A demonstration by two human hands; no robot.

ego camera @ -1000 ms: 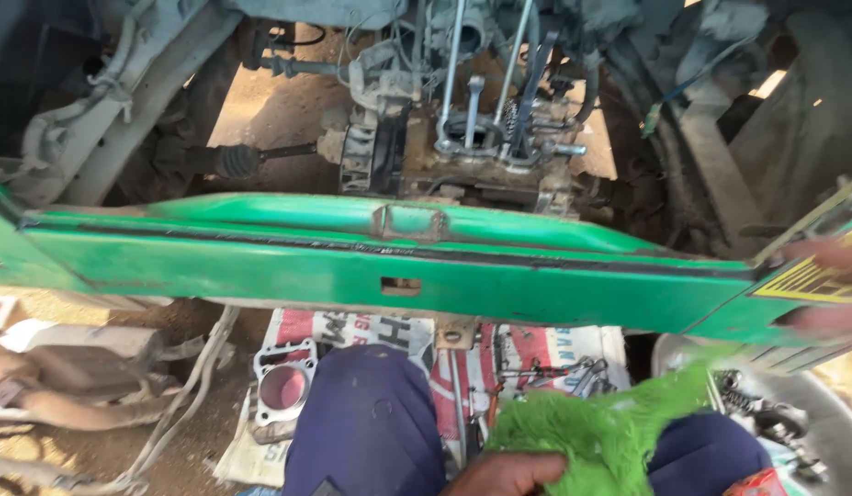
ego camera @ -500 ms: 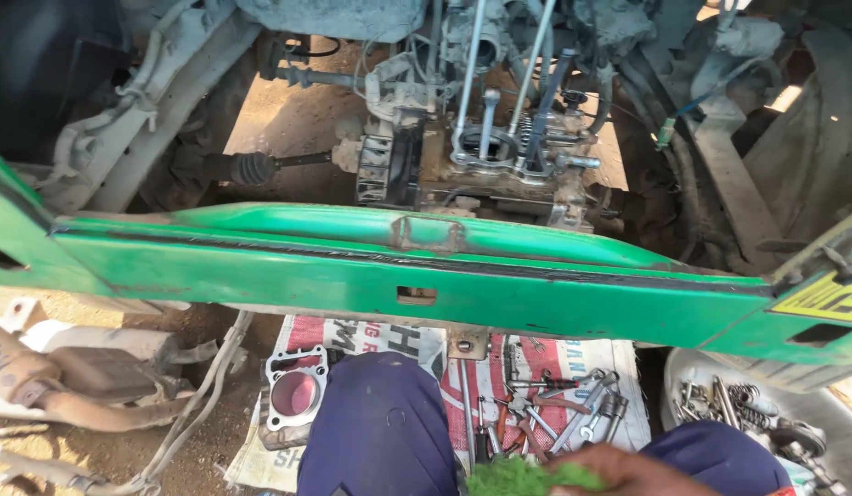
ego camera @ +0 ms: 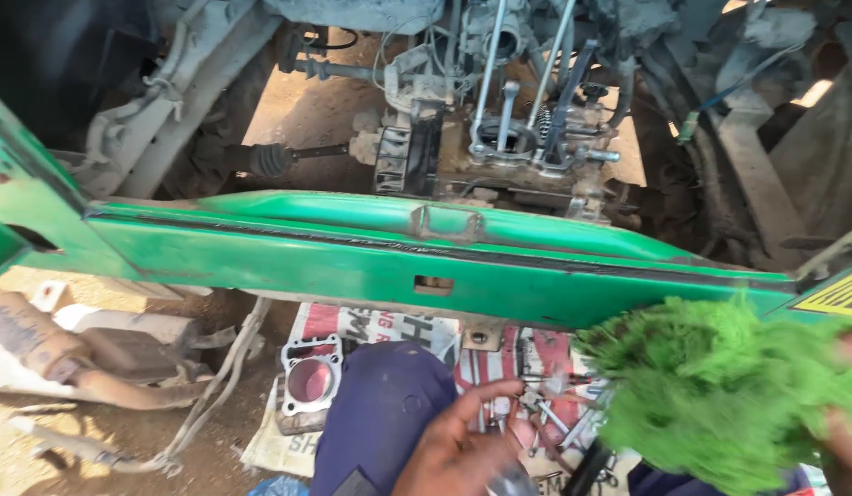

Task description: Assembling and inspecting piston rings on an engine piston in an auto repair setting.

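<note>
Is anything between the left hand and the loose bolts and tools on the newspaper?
Nothing visible. The left hand hangs open right over the bolts and tools on the newspaper, fingers spread. The green rag in the right hand sits off to the side, not between them.

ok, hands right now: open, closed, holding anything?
Left hand: open, fingers spread over the loose tools, holding nothing.
Right hand: mostly out of view, gripping the green fuzzy cloth.

Past the hands, a green bar (ego camera: 371, 262) runs across. Behind it sits a dusty engine (ego camera: 499, 147). Sunlight falls on the dirt ground (ego camera: 315, 110). Newspaper (ego camera: 371, 331) lies below.
</note>
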